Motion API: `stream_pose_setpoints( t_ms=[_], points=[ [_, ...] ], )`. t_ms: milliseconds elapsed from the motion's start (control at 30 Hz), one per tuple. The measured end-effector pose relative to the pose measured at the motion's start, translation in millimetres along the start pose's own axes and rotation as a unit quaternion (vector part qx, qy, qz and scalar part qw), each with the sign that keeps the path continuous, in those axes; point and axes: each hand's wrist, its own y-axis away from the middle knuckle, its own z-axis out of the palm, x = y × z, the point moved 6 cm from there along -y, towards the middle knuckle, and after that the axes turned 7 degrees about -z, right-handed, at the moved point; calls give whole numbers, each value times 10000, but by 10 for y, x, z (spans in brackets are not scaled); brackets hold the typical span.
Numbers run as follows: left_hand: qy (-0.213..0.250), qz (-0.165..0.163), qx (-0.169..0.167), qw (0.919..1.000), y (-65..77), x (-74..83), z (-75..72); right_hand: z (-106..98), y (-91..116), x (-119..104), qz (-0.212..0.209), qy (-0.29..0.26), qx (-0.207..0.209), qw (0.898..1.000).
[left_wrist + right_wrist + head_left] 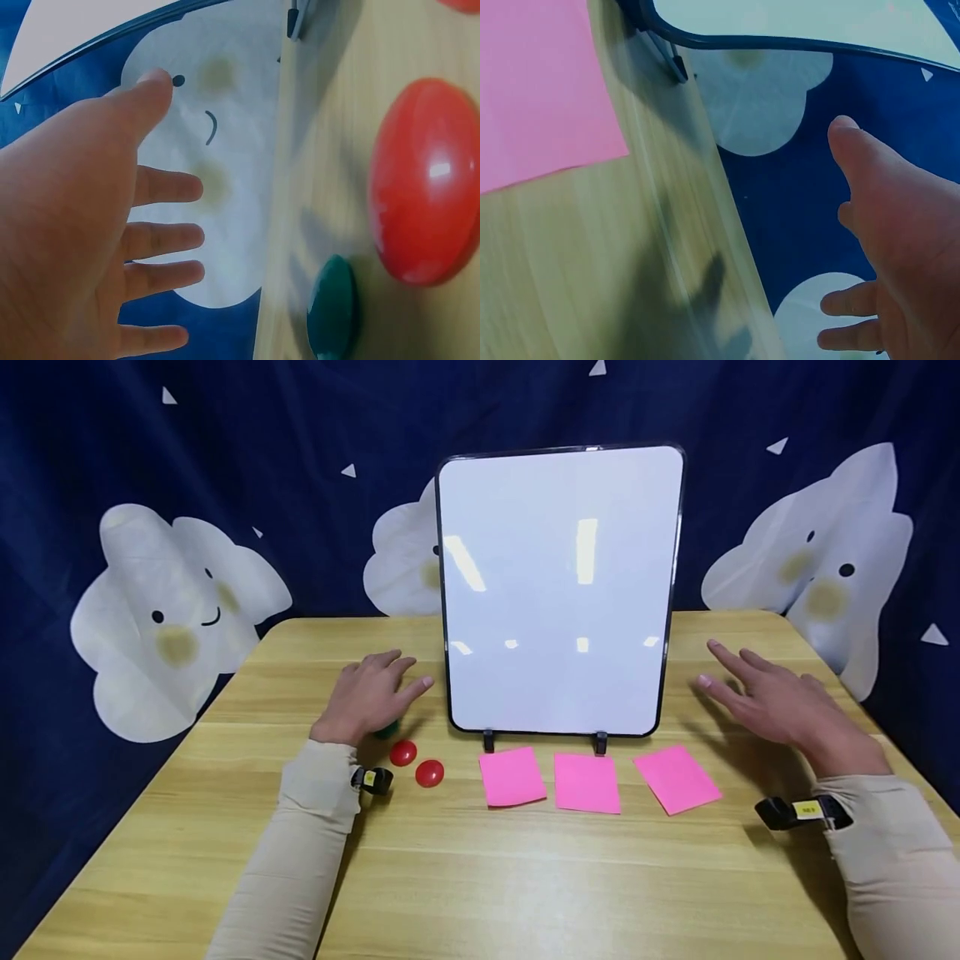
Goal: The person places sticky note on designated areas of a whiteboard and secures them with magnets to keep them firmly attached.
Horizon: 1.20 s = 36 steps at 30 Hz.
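A whiteboard [555, 602] with a thin black frame stands upright on small black feet at the back of the table. My left hand [371, 697] hovers left of it with fingers spread, holding nothing. Below that hand lie two red round magnets, one nearer [430, 773] and one farther [403, 752]. A green round magnet [332, 311], mostly covered by the hand in the head view, lies beside them. To the board's right my right hand [780, 706] is held above the table, fingers extended and apart from everything. Its nearest object is a tilted pink sticky note [677, 779].
Two more pink sticky notes, a left one [513, 776] and a middle one [587, 783], lie in front of the board's feet. Behind the wooden table [525, 877] hangs a dark blue curtain [300, 427] with white clouds.
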Motion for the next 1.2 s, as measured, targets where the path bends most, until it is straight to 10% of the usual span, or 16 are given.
stream_pose_setpoints(
  t_ms=[1200],
  points=[
    [215, 844, 463, 9951, 129, 341, -56, 167, 117, -395, -928, -1180, 467, 9876]
  ],
)
